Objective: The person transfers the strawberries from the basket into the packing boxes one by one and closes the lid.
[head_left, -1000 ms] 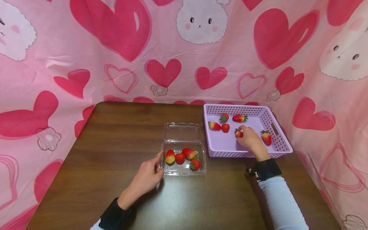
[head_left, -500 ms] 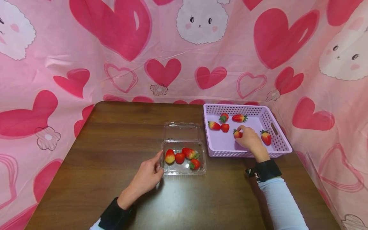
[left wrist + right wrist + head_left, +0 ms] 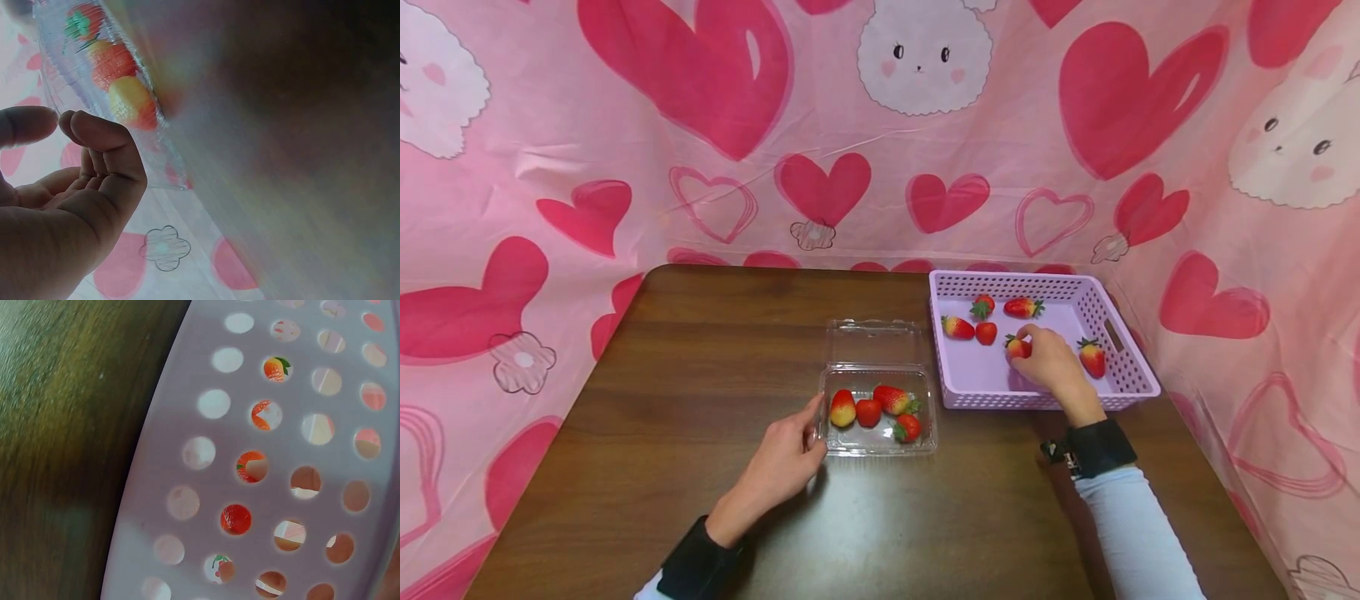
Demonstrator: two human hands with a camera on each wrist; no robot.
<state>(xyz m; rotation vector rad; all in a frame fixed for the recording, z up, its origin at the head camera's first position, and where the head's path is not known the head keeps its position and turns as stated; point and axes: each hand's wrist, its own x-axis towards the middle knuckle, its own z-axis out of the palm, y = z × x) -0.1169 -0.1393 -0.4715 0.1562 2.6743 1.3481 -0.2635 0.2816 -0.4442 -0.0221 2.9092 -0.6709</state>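
Observation:
My left hand (image 3: 782, 454) pinches the left rim of a clear plastic clamshell box (image 3: 880, 447), which stands open on the table with several strawberries inside. In the left wrist view its thumb and forefinger meet at the box's edge. Over to the right, my right hand (image 3: 1054, 364) reaches into a lilac basket (image 3: 977, 402) and holds a strawberry (image 3: 1017, 347) between thumb and fingers, low over the basket floor. The right wrist view is mostly filled by the perforated basket wall (image 3: 250, 500); bits of strawberry and hand show through its holes.
Several more strawberries lie in the basket: a group at its back left and a lone strawberry (image 3: 1092, 358) near the right wall. The box's hinged lid (image 3: 876, 343) leans back behind it. A pink heart-print cloth (image 3: 880, 217) hangs behind the brown table (image 3: 715, 350).
The strawberry at my right fingertips has shifted very slightly left, with the hand still in the basket. My left hand keeps its place on the box.

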